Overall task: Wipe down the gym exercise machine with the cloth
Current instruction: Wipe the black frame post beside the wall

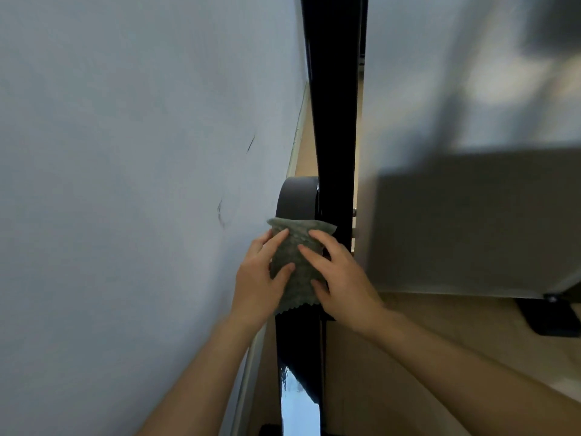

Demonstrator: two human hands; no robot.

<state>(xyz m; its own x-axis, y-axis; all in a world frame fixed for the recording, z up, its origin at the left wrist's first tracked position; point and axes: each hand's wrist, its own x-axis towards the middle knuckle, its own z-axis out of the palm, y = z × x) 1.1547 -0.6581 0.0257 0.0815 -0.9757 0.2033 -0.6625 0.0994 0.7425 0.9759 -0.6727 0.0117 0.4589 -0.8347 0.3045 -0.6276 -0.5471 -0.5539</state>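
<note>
Grey-green zigzag-edged cloth (294,245) wrapped over glossy black machine bar (333,121).

1. The cloth (295,262) was a grey-green woven fabric, matt, with a rough, bumpy weave and a zigzag-cut lower edge.
2. The machine's upright frame (333,121) was black, smooth and glossy, seemingly painted metal.
3. The machine's lower bar (298,404) was black and shone like a mirror, carrying a bright bluish reflection.
4. The rounded cover (297,196) above the cloth was dark, smooth and matt; its material could not be told.
5. The wall (125,152) was pale, matt and painted, smooth apart from a few dark scuff marks.
6. The floor (408,357) was beige and smooth, with little sheen.
7. The grey panel (471,231) looked dull and matt, though blurred.
</note>
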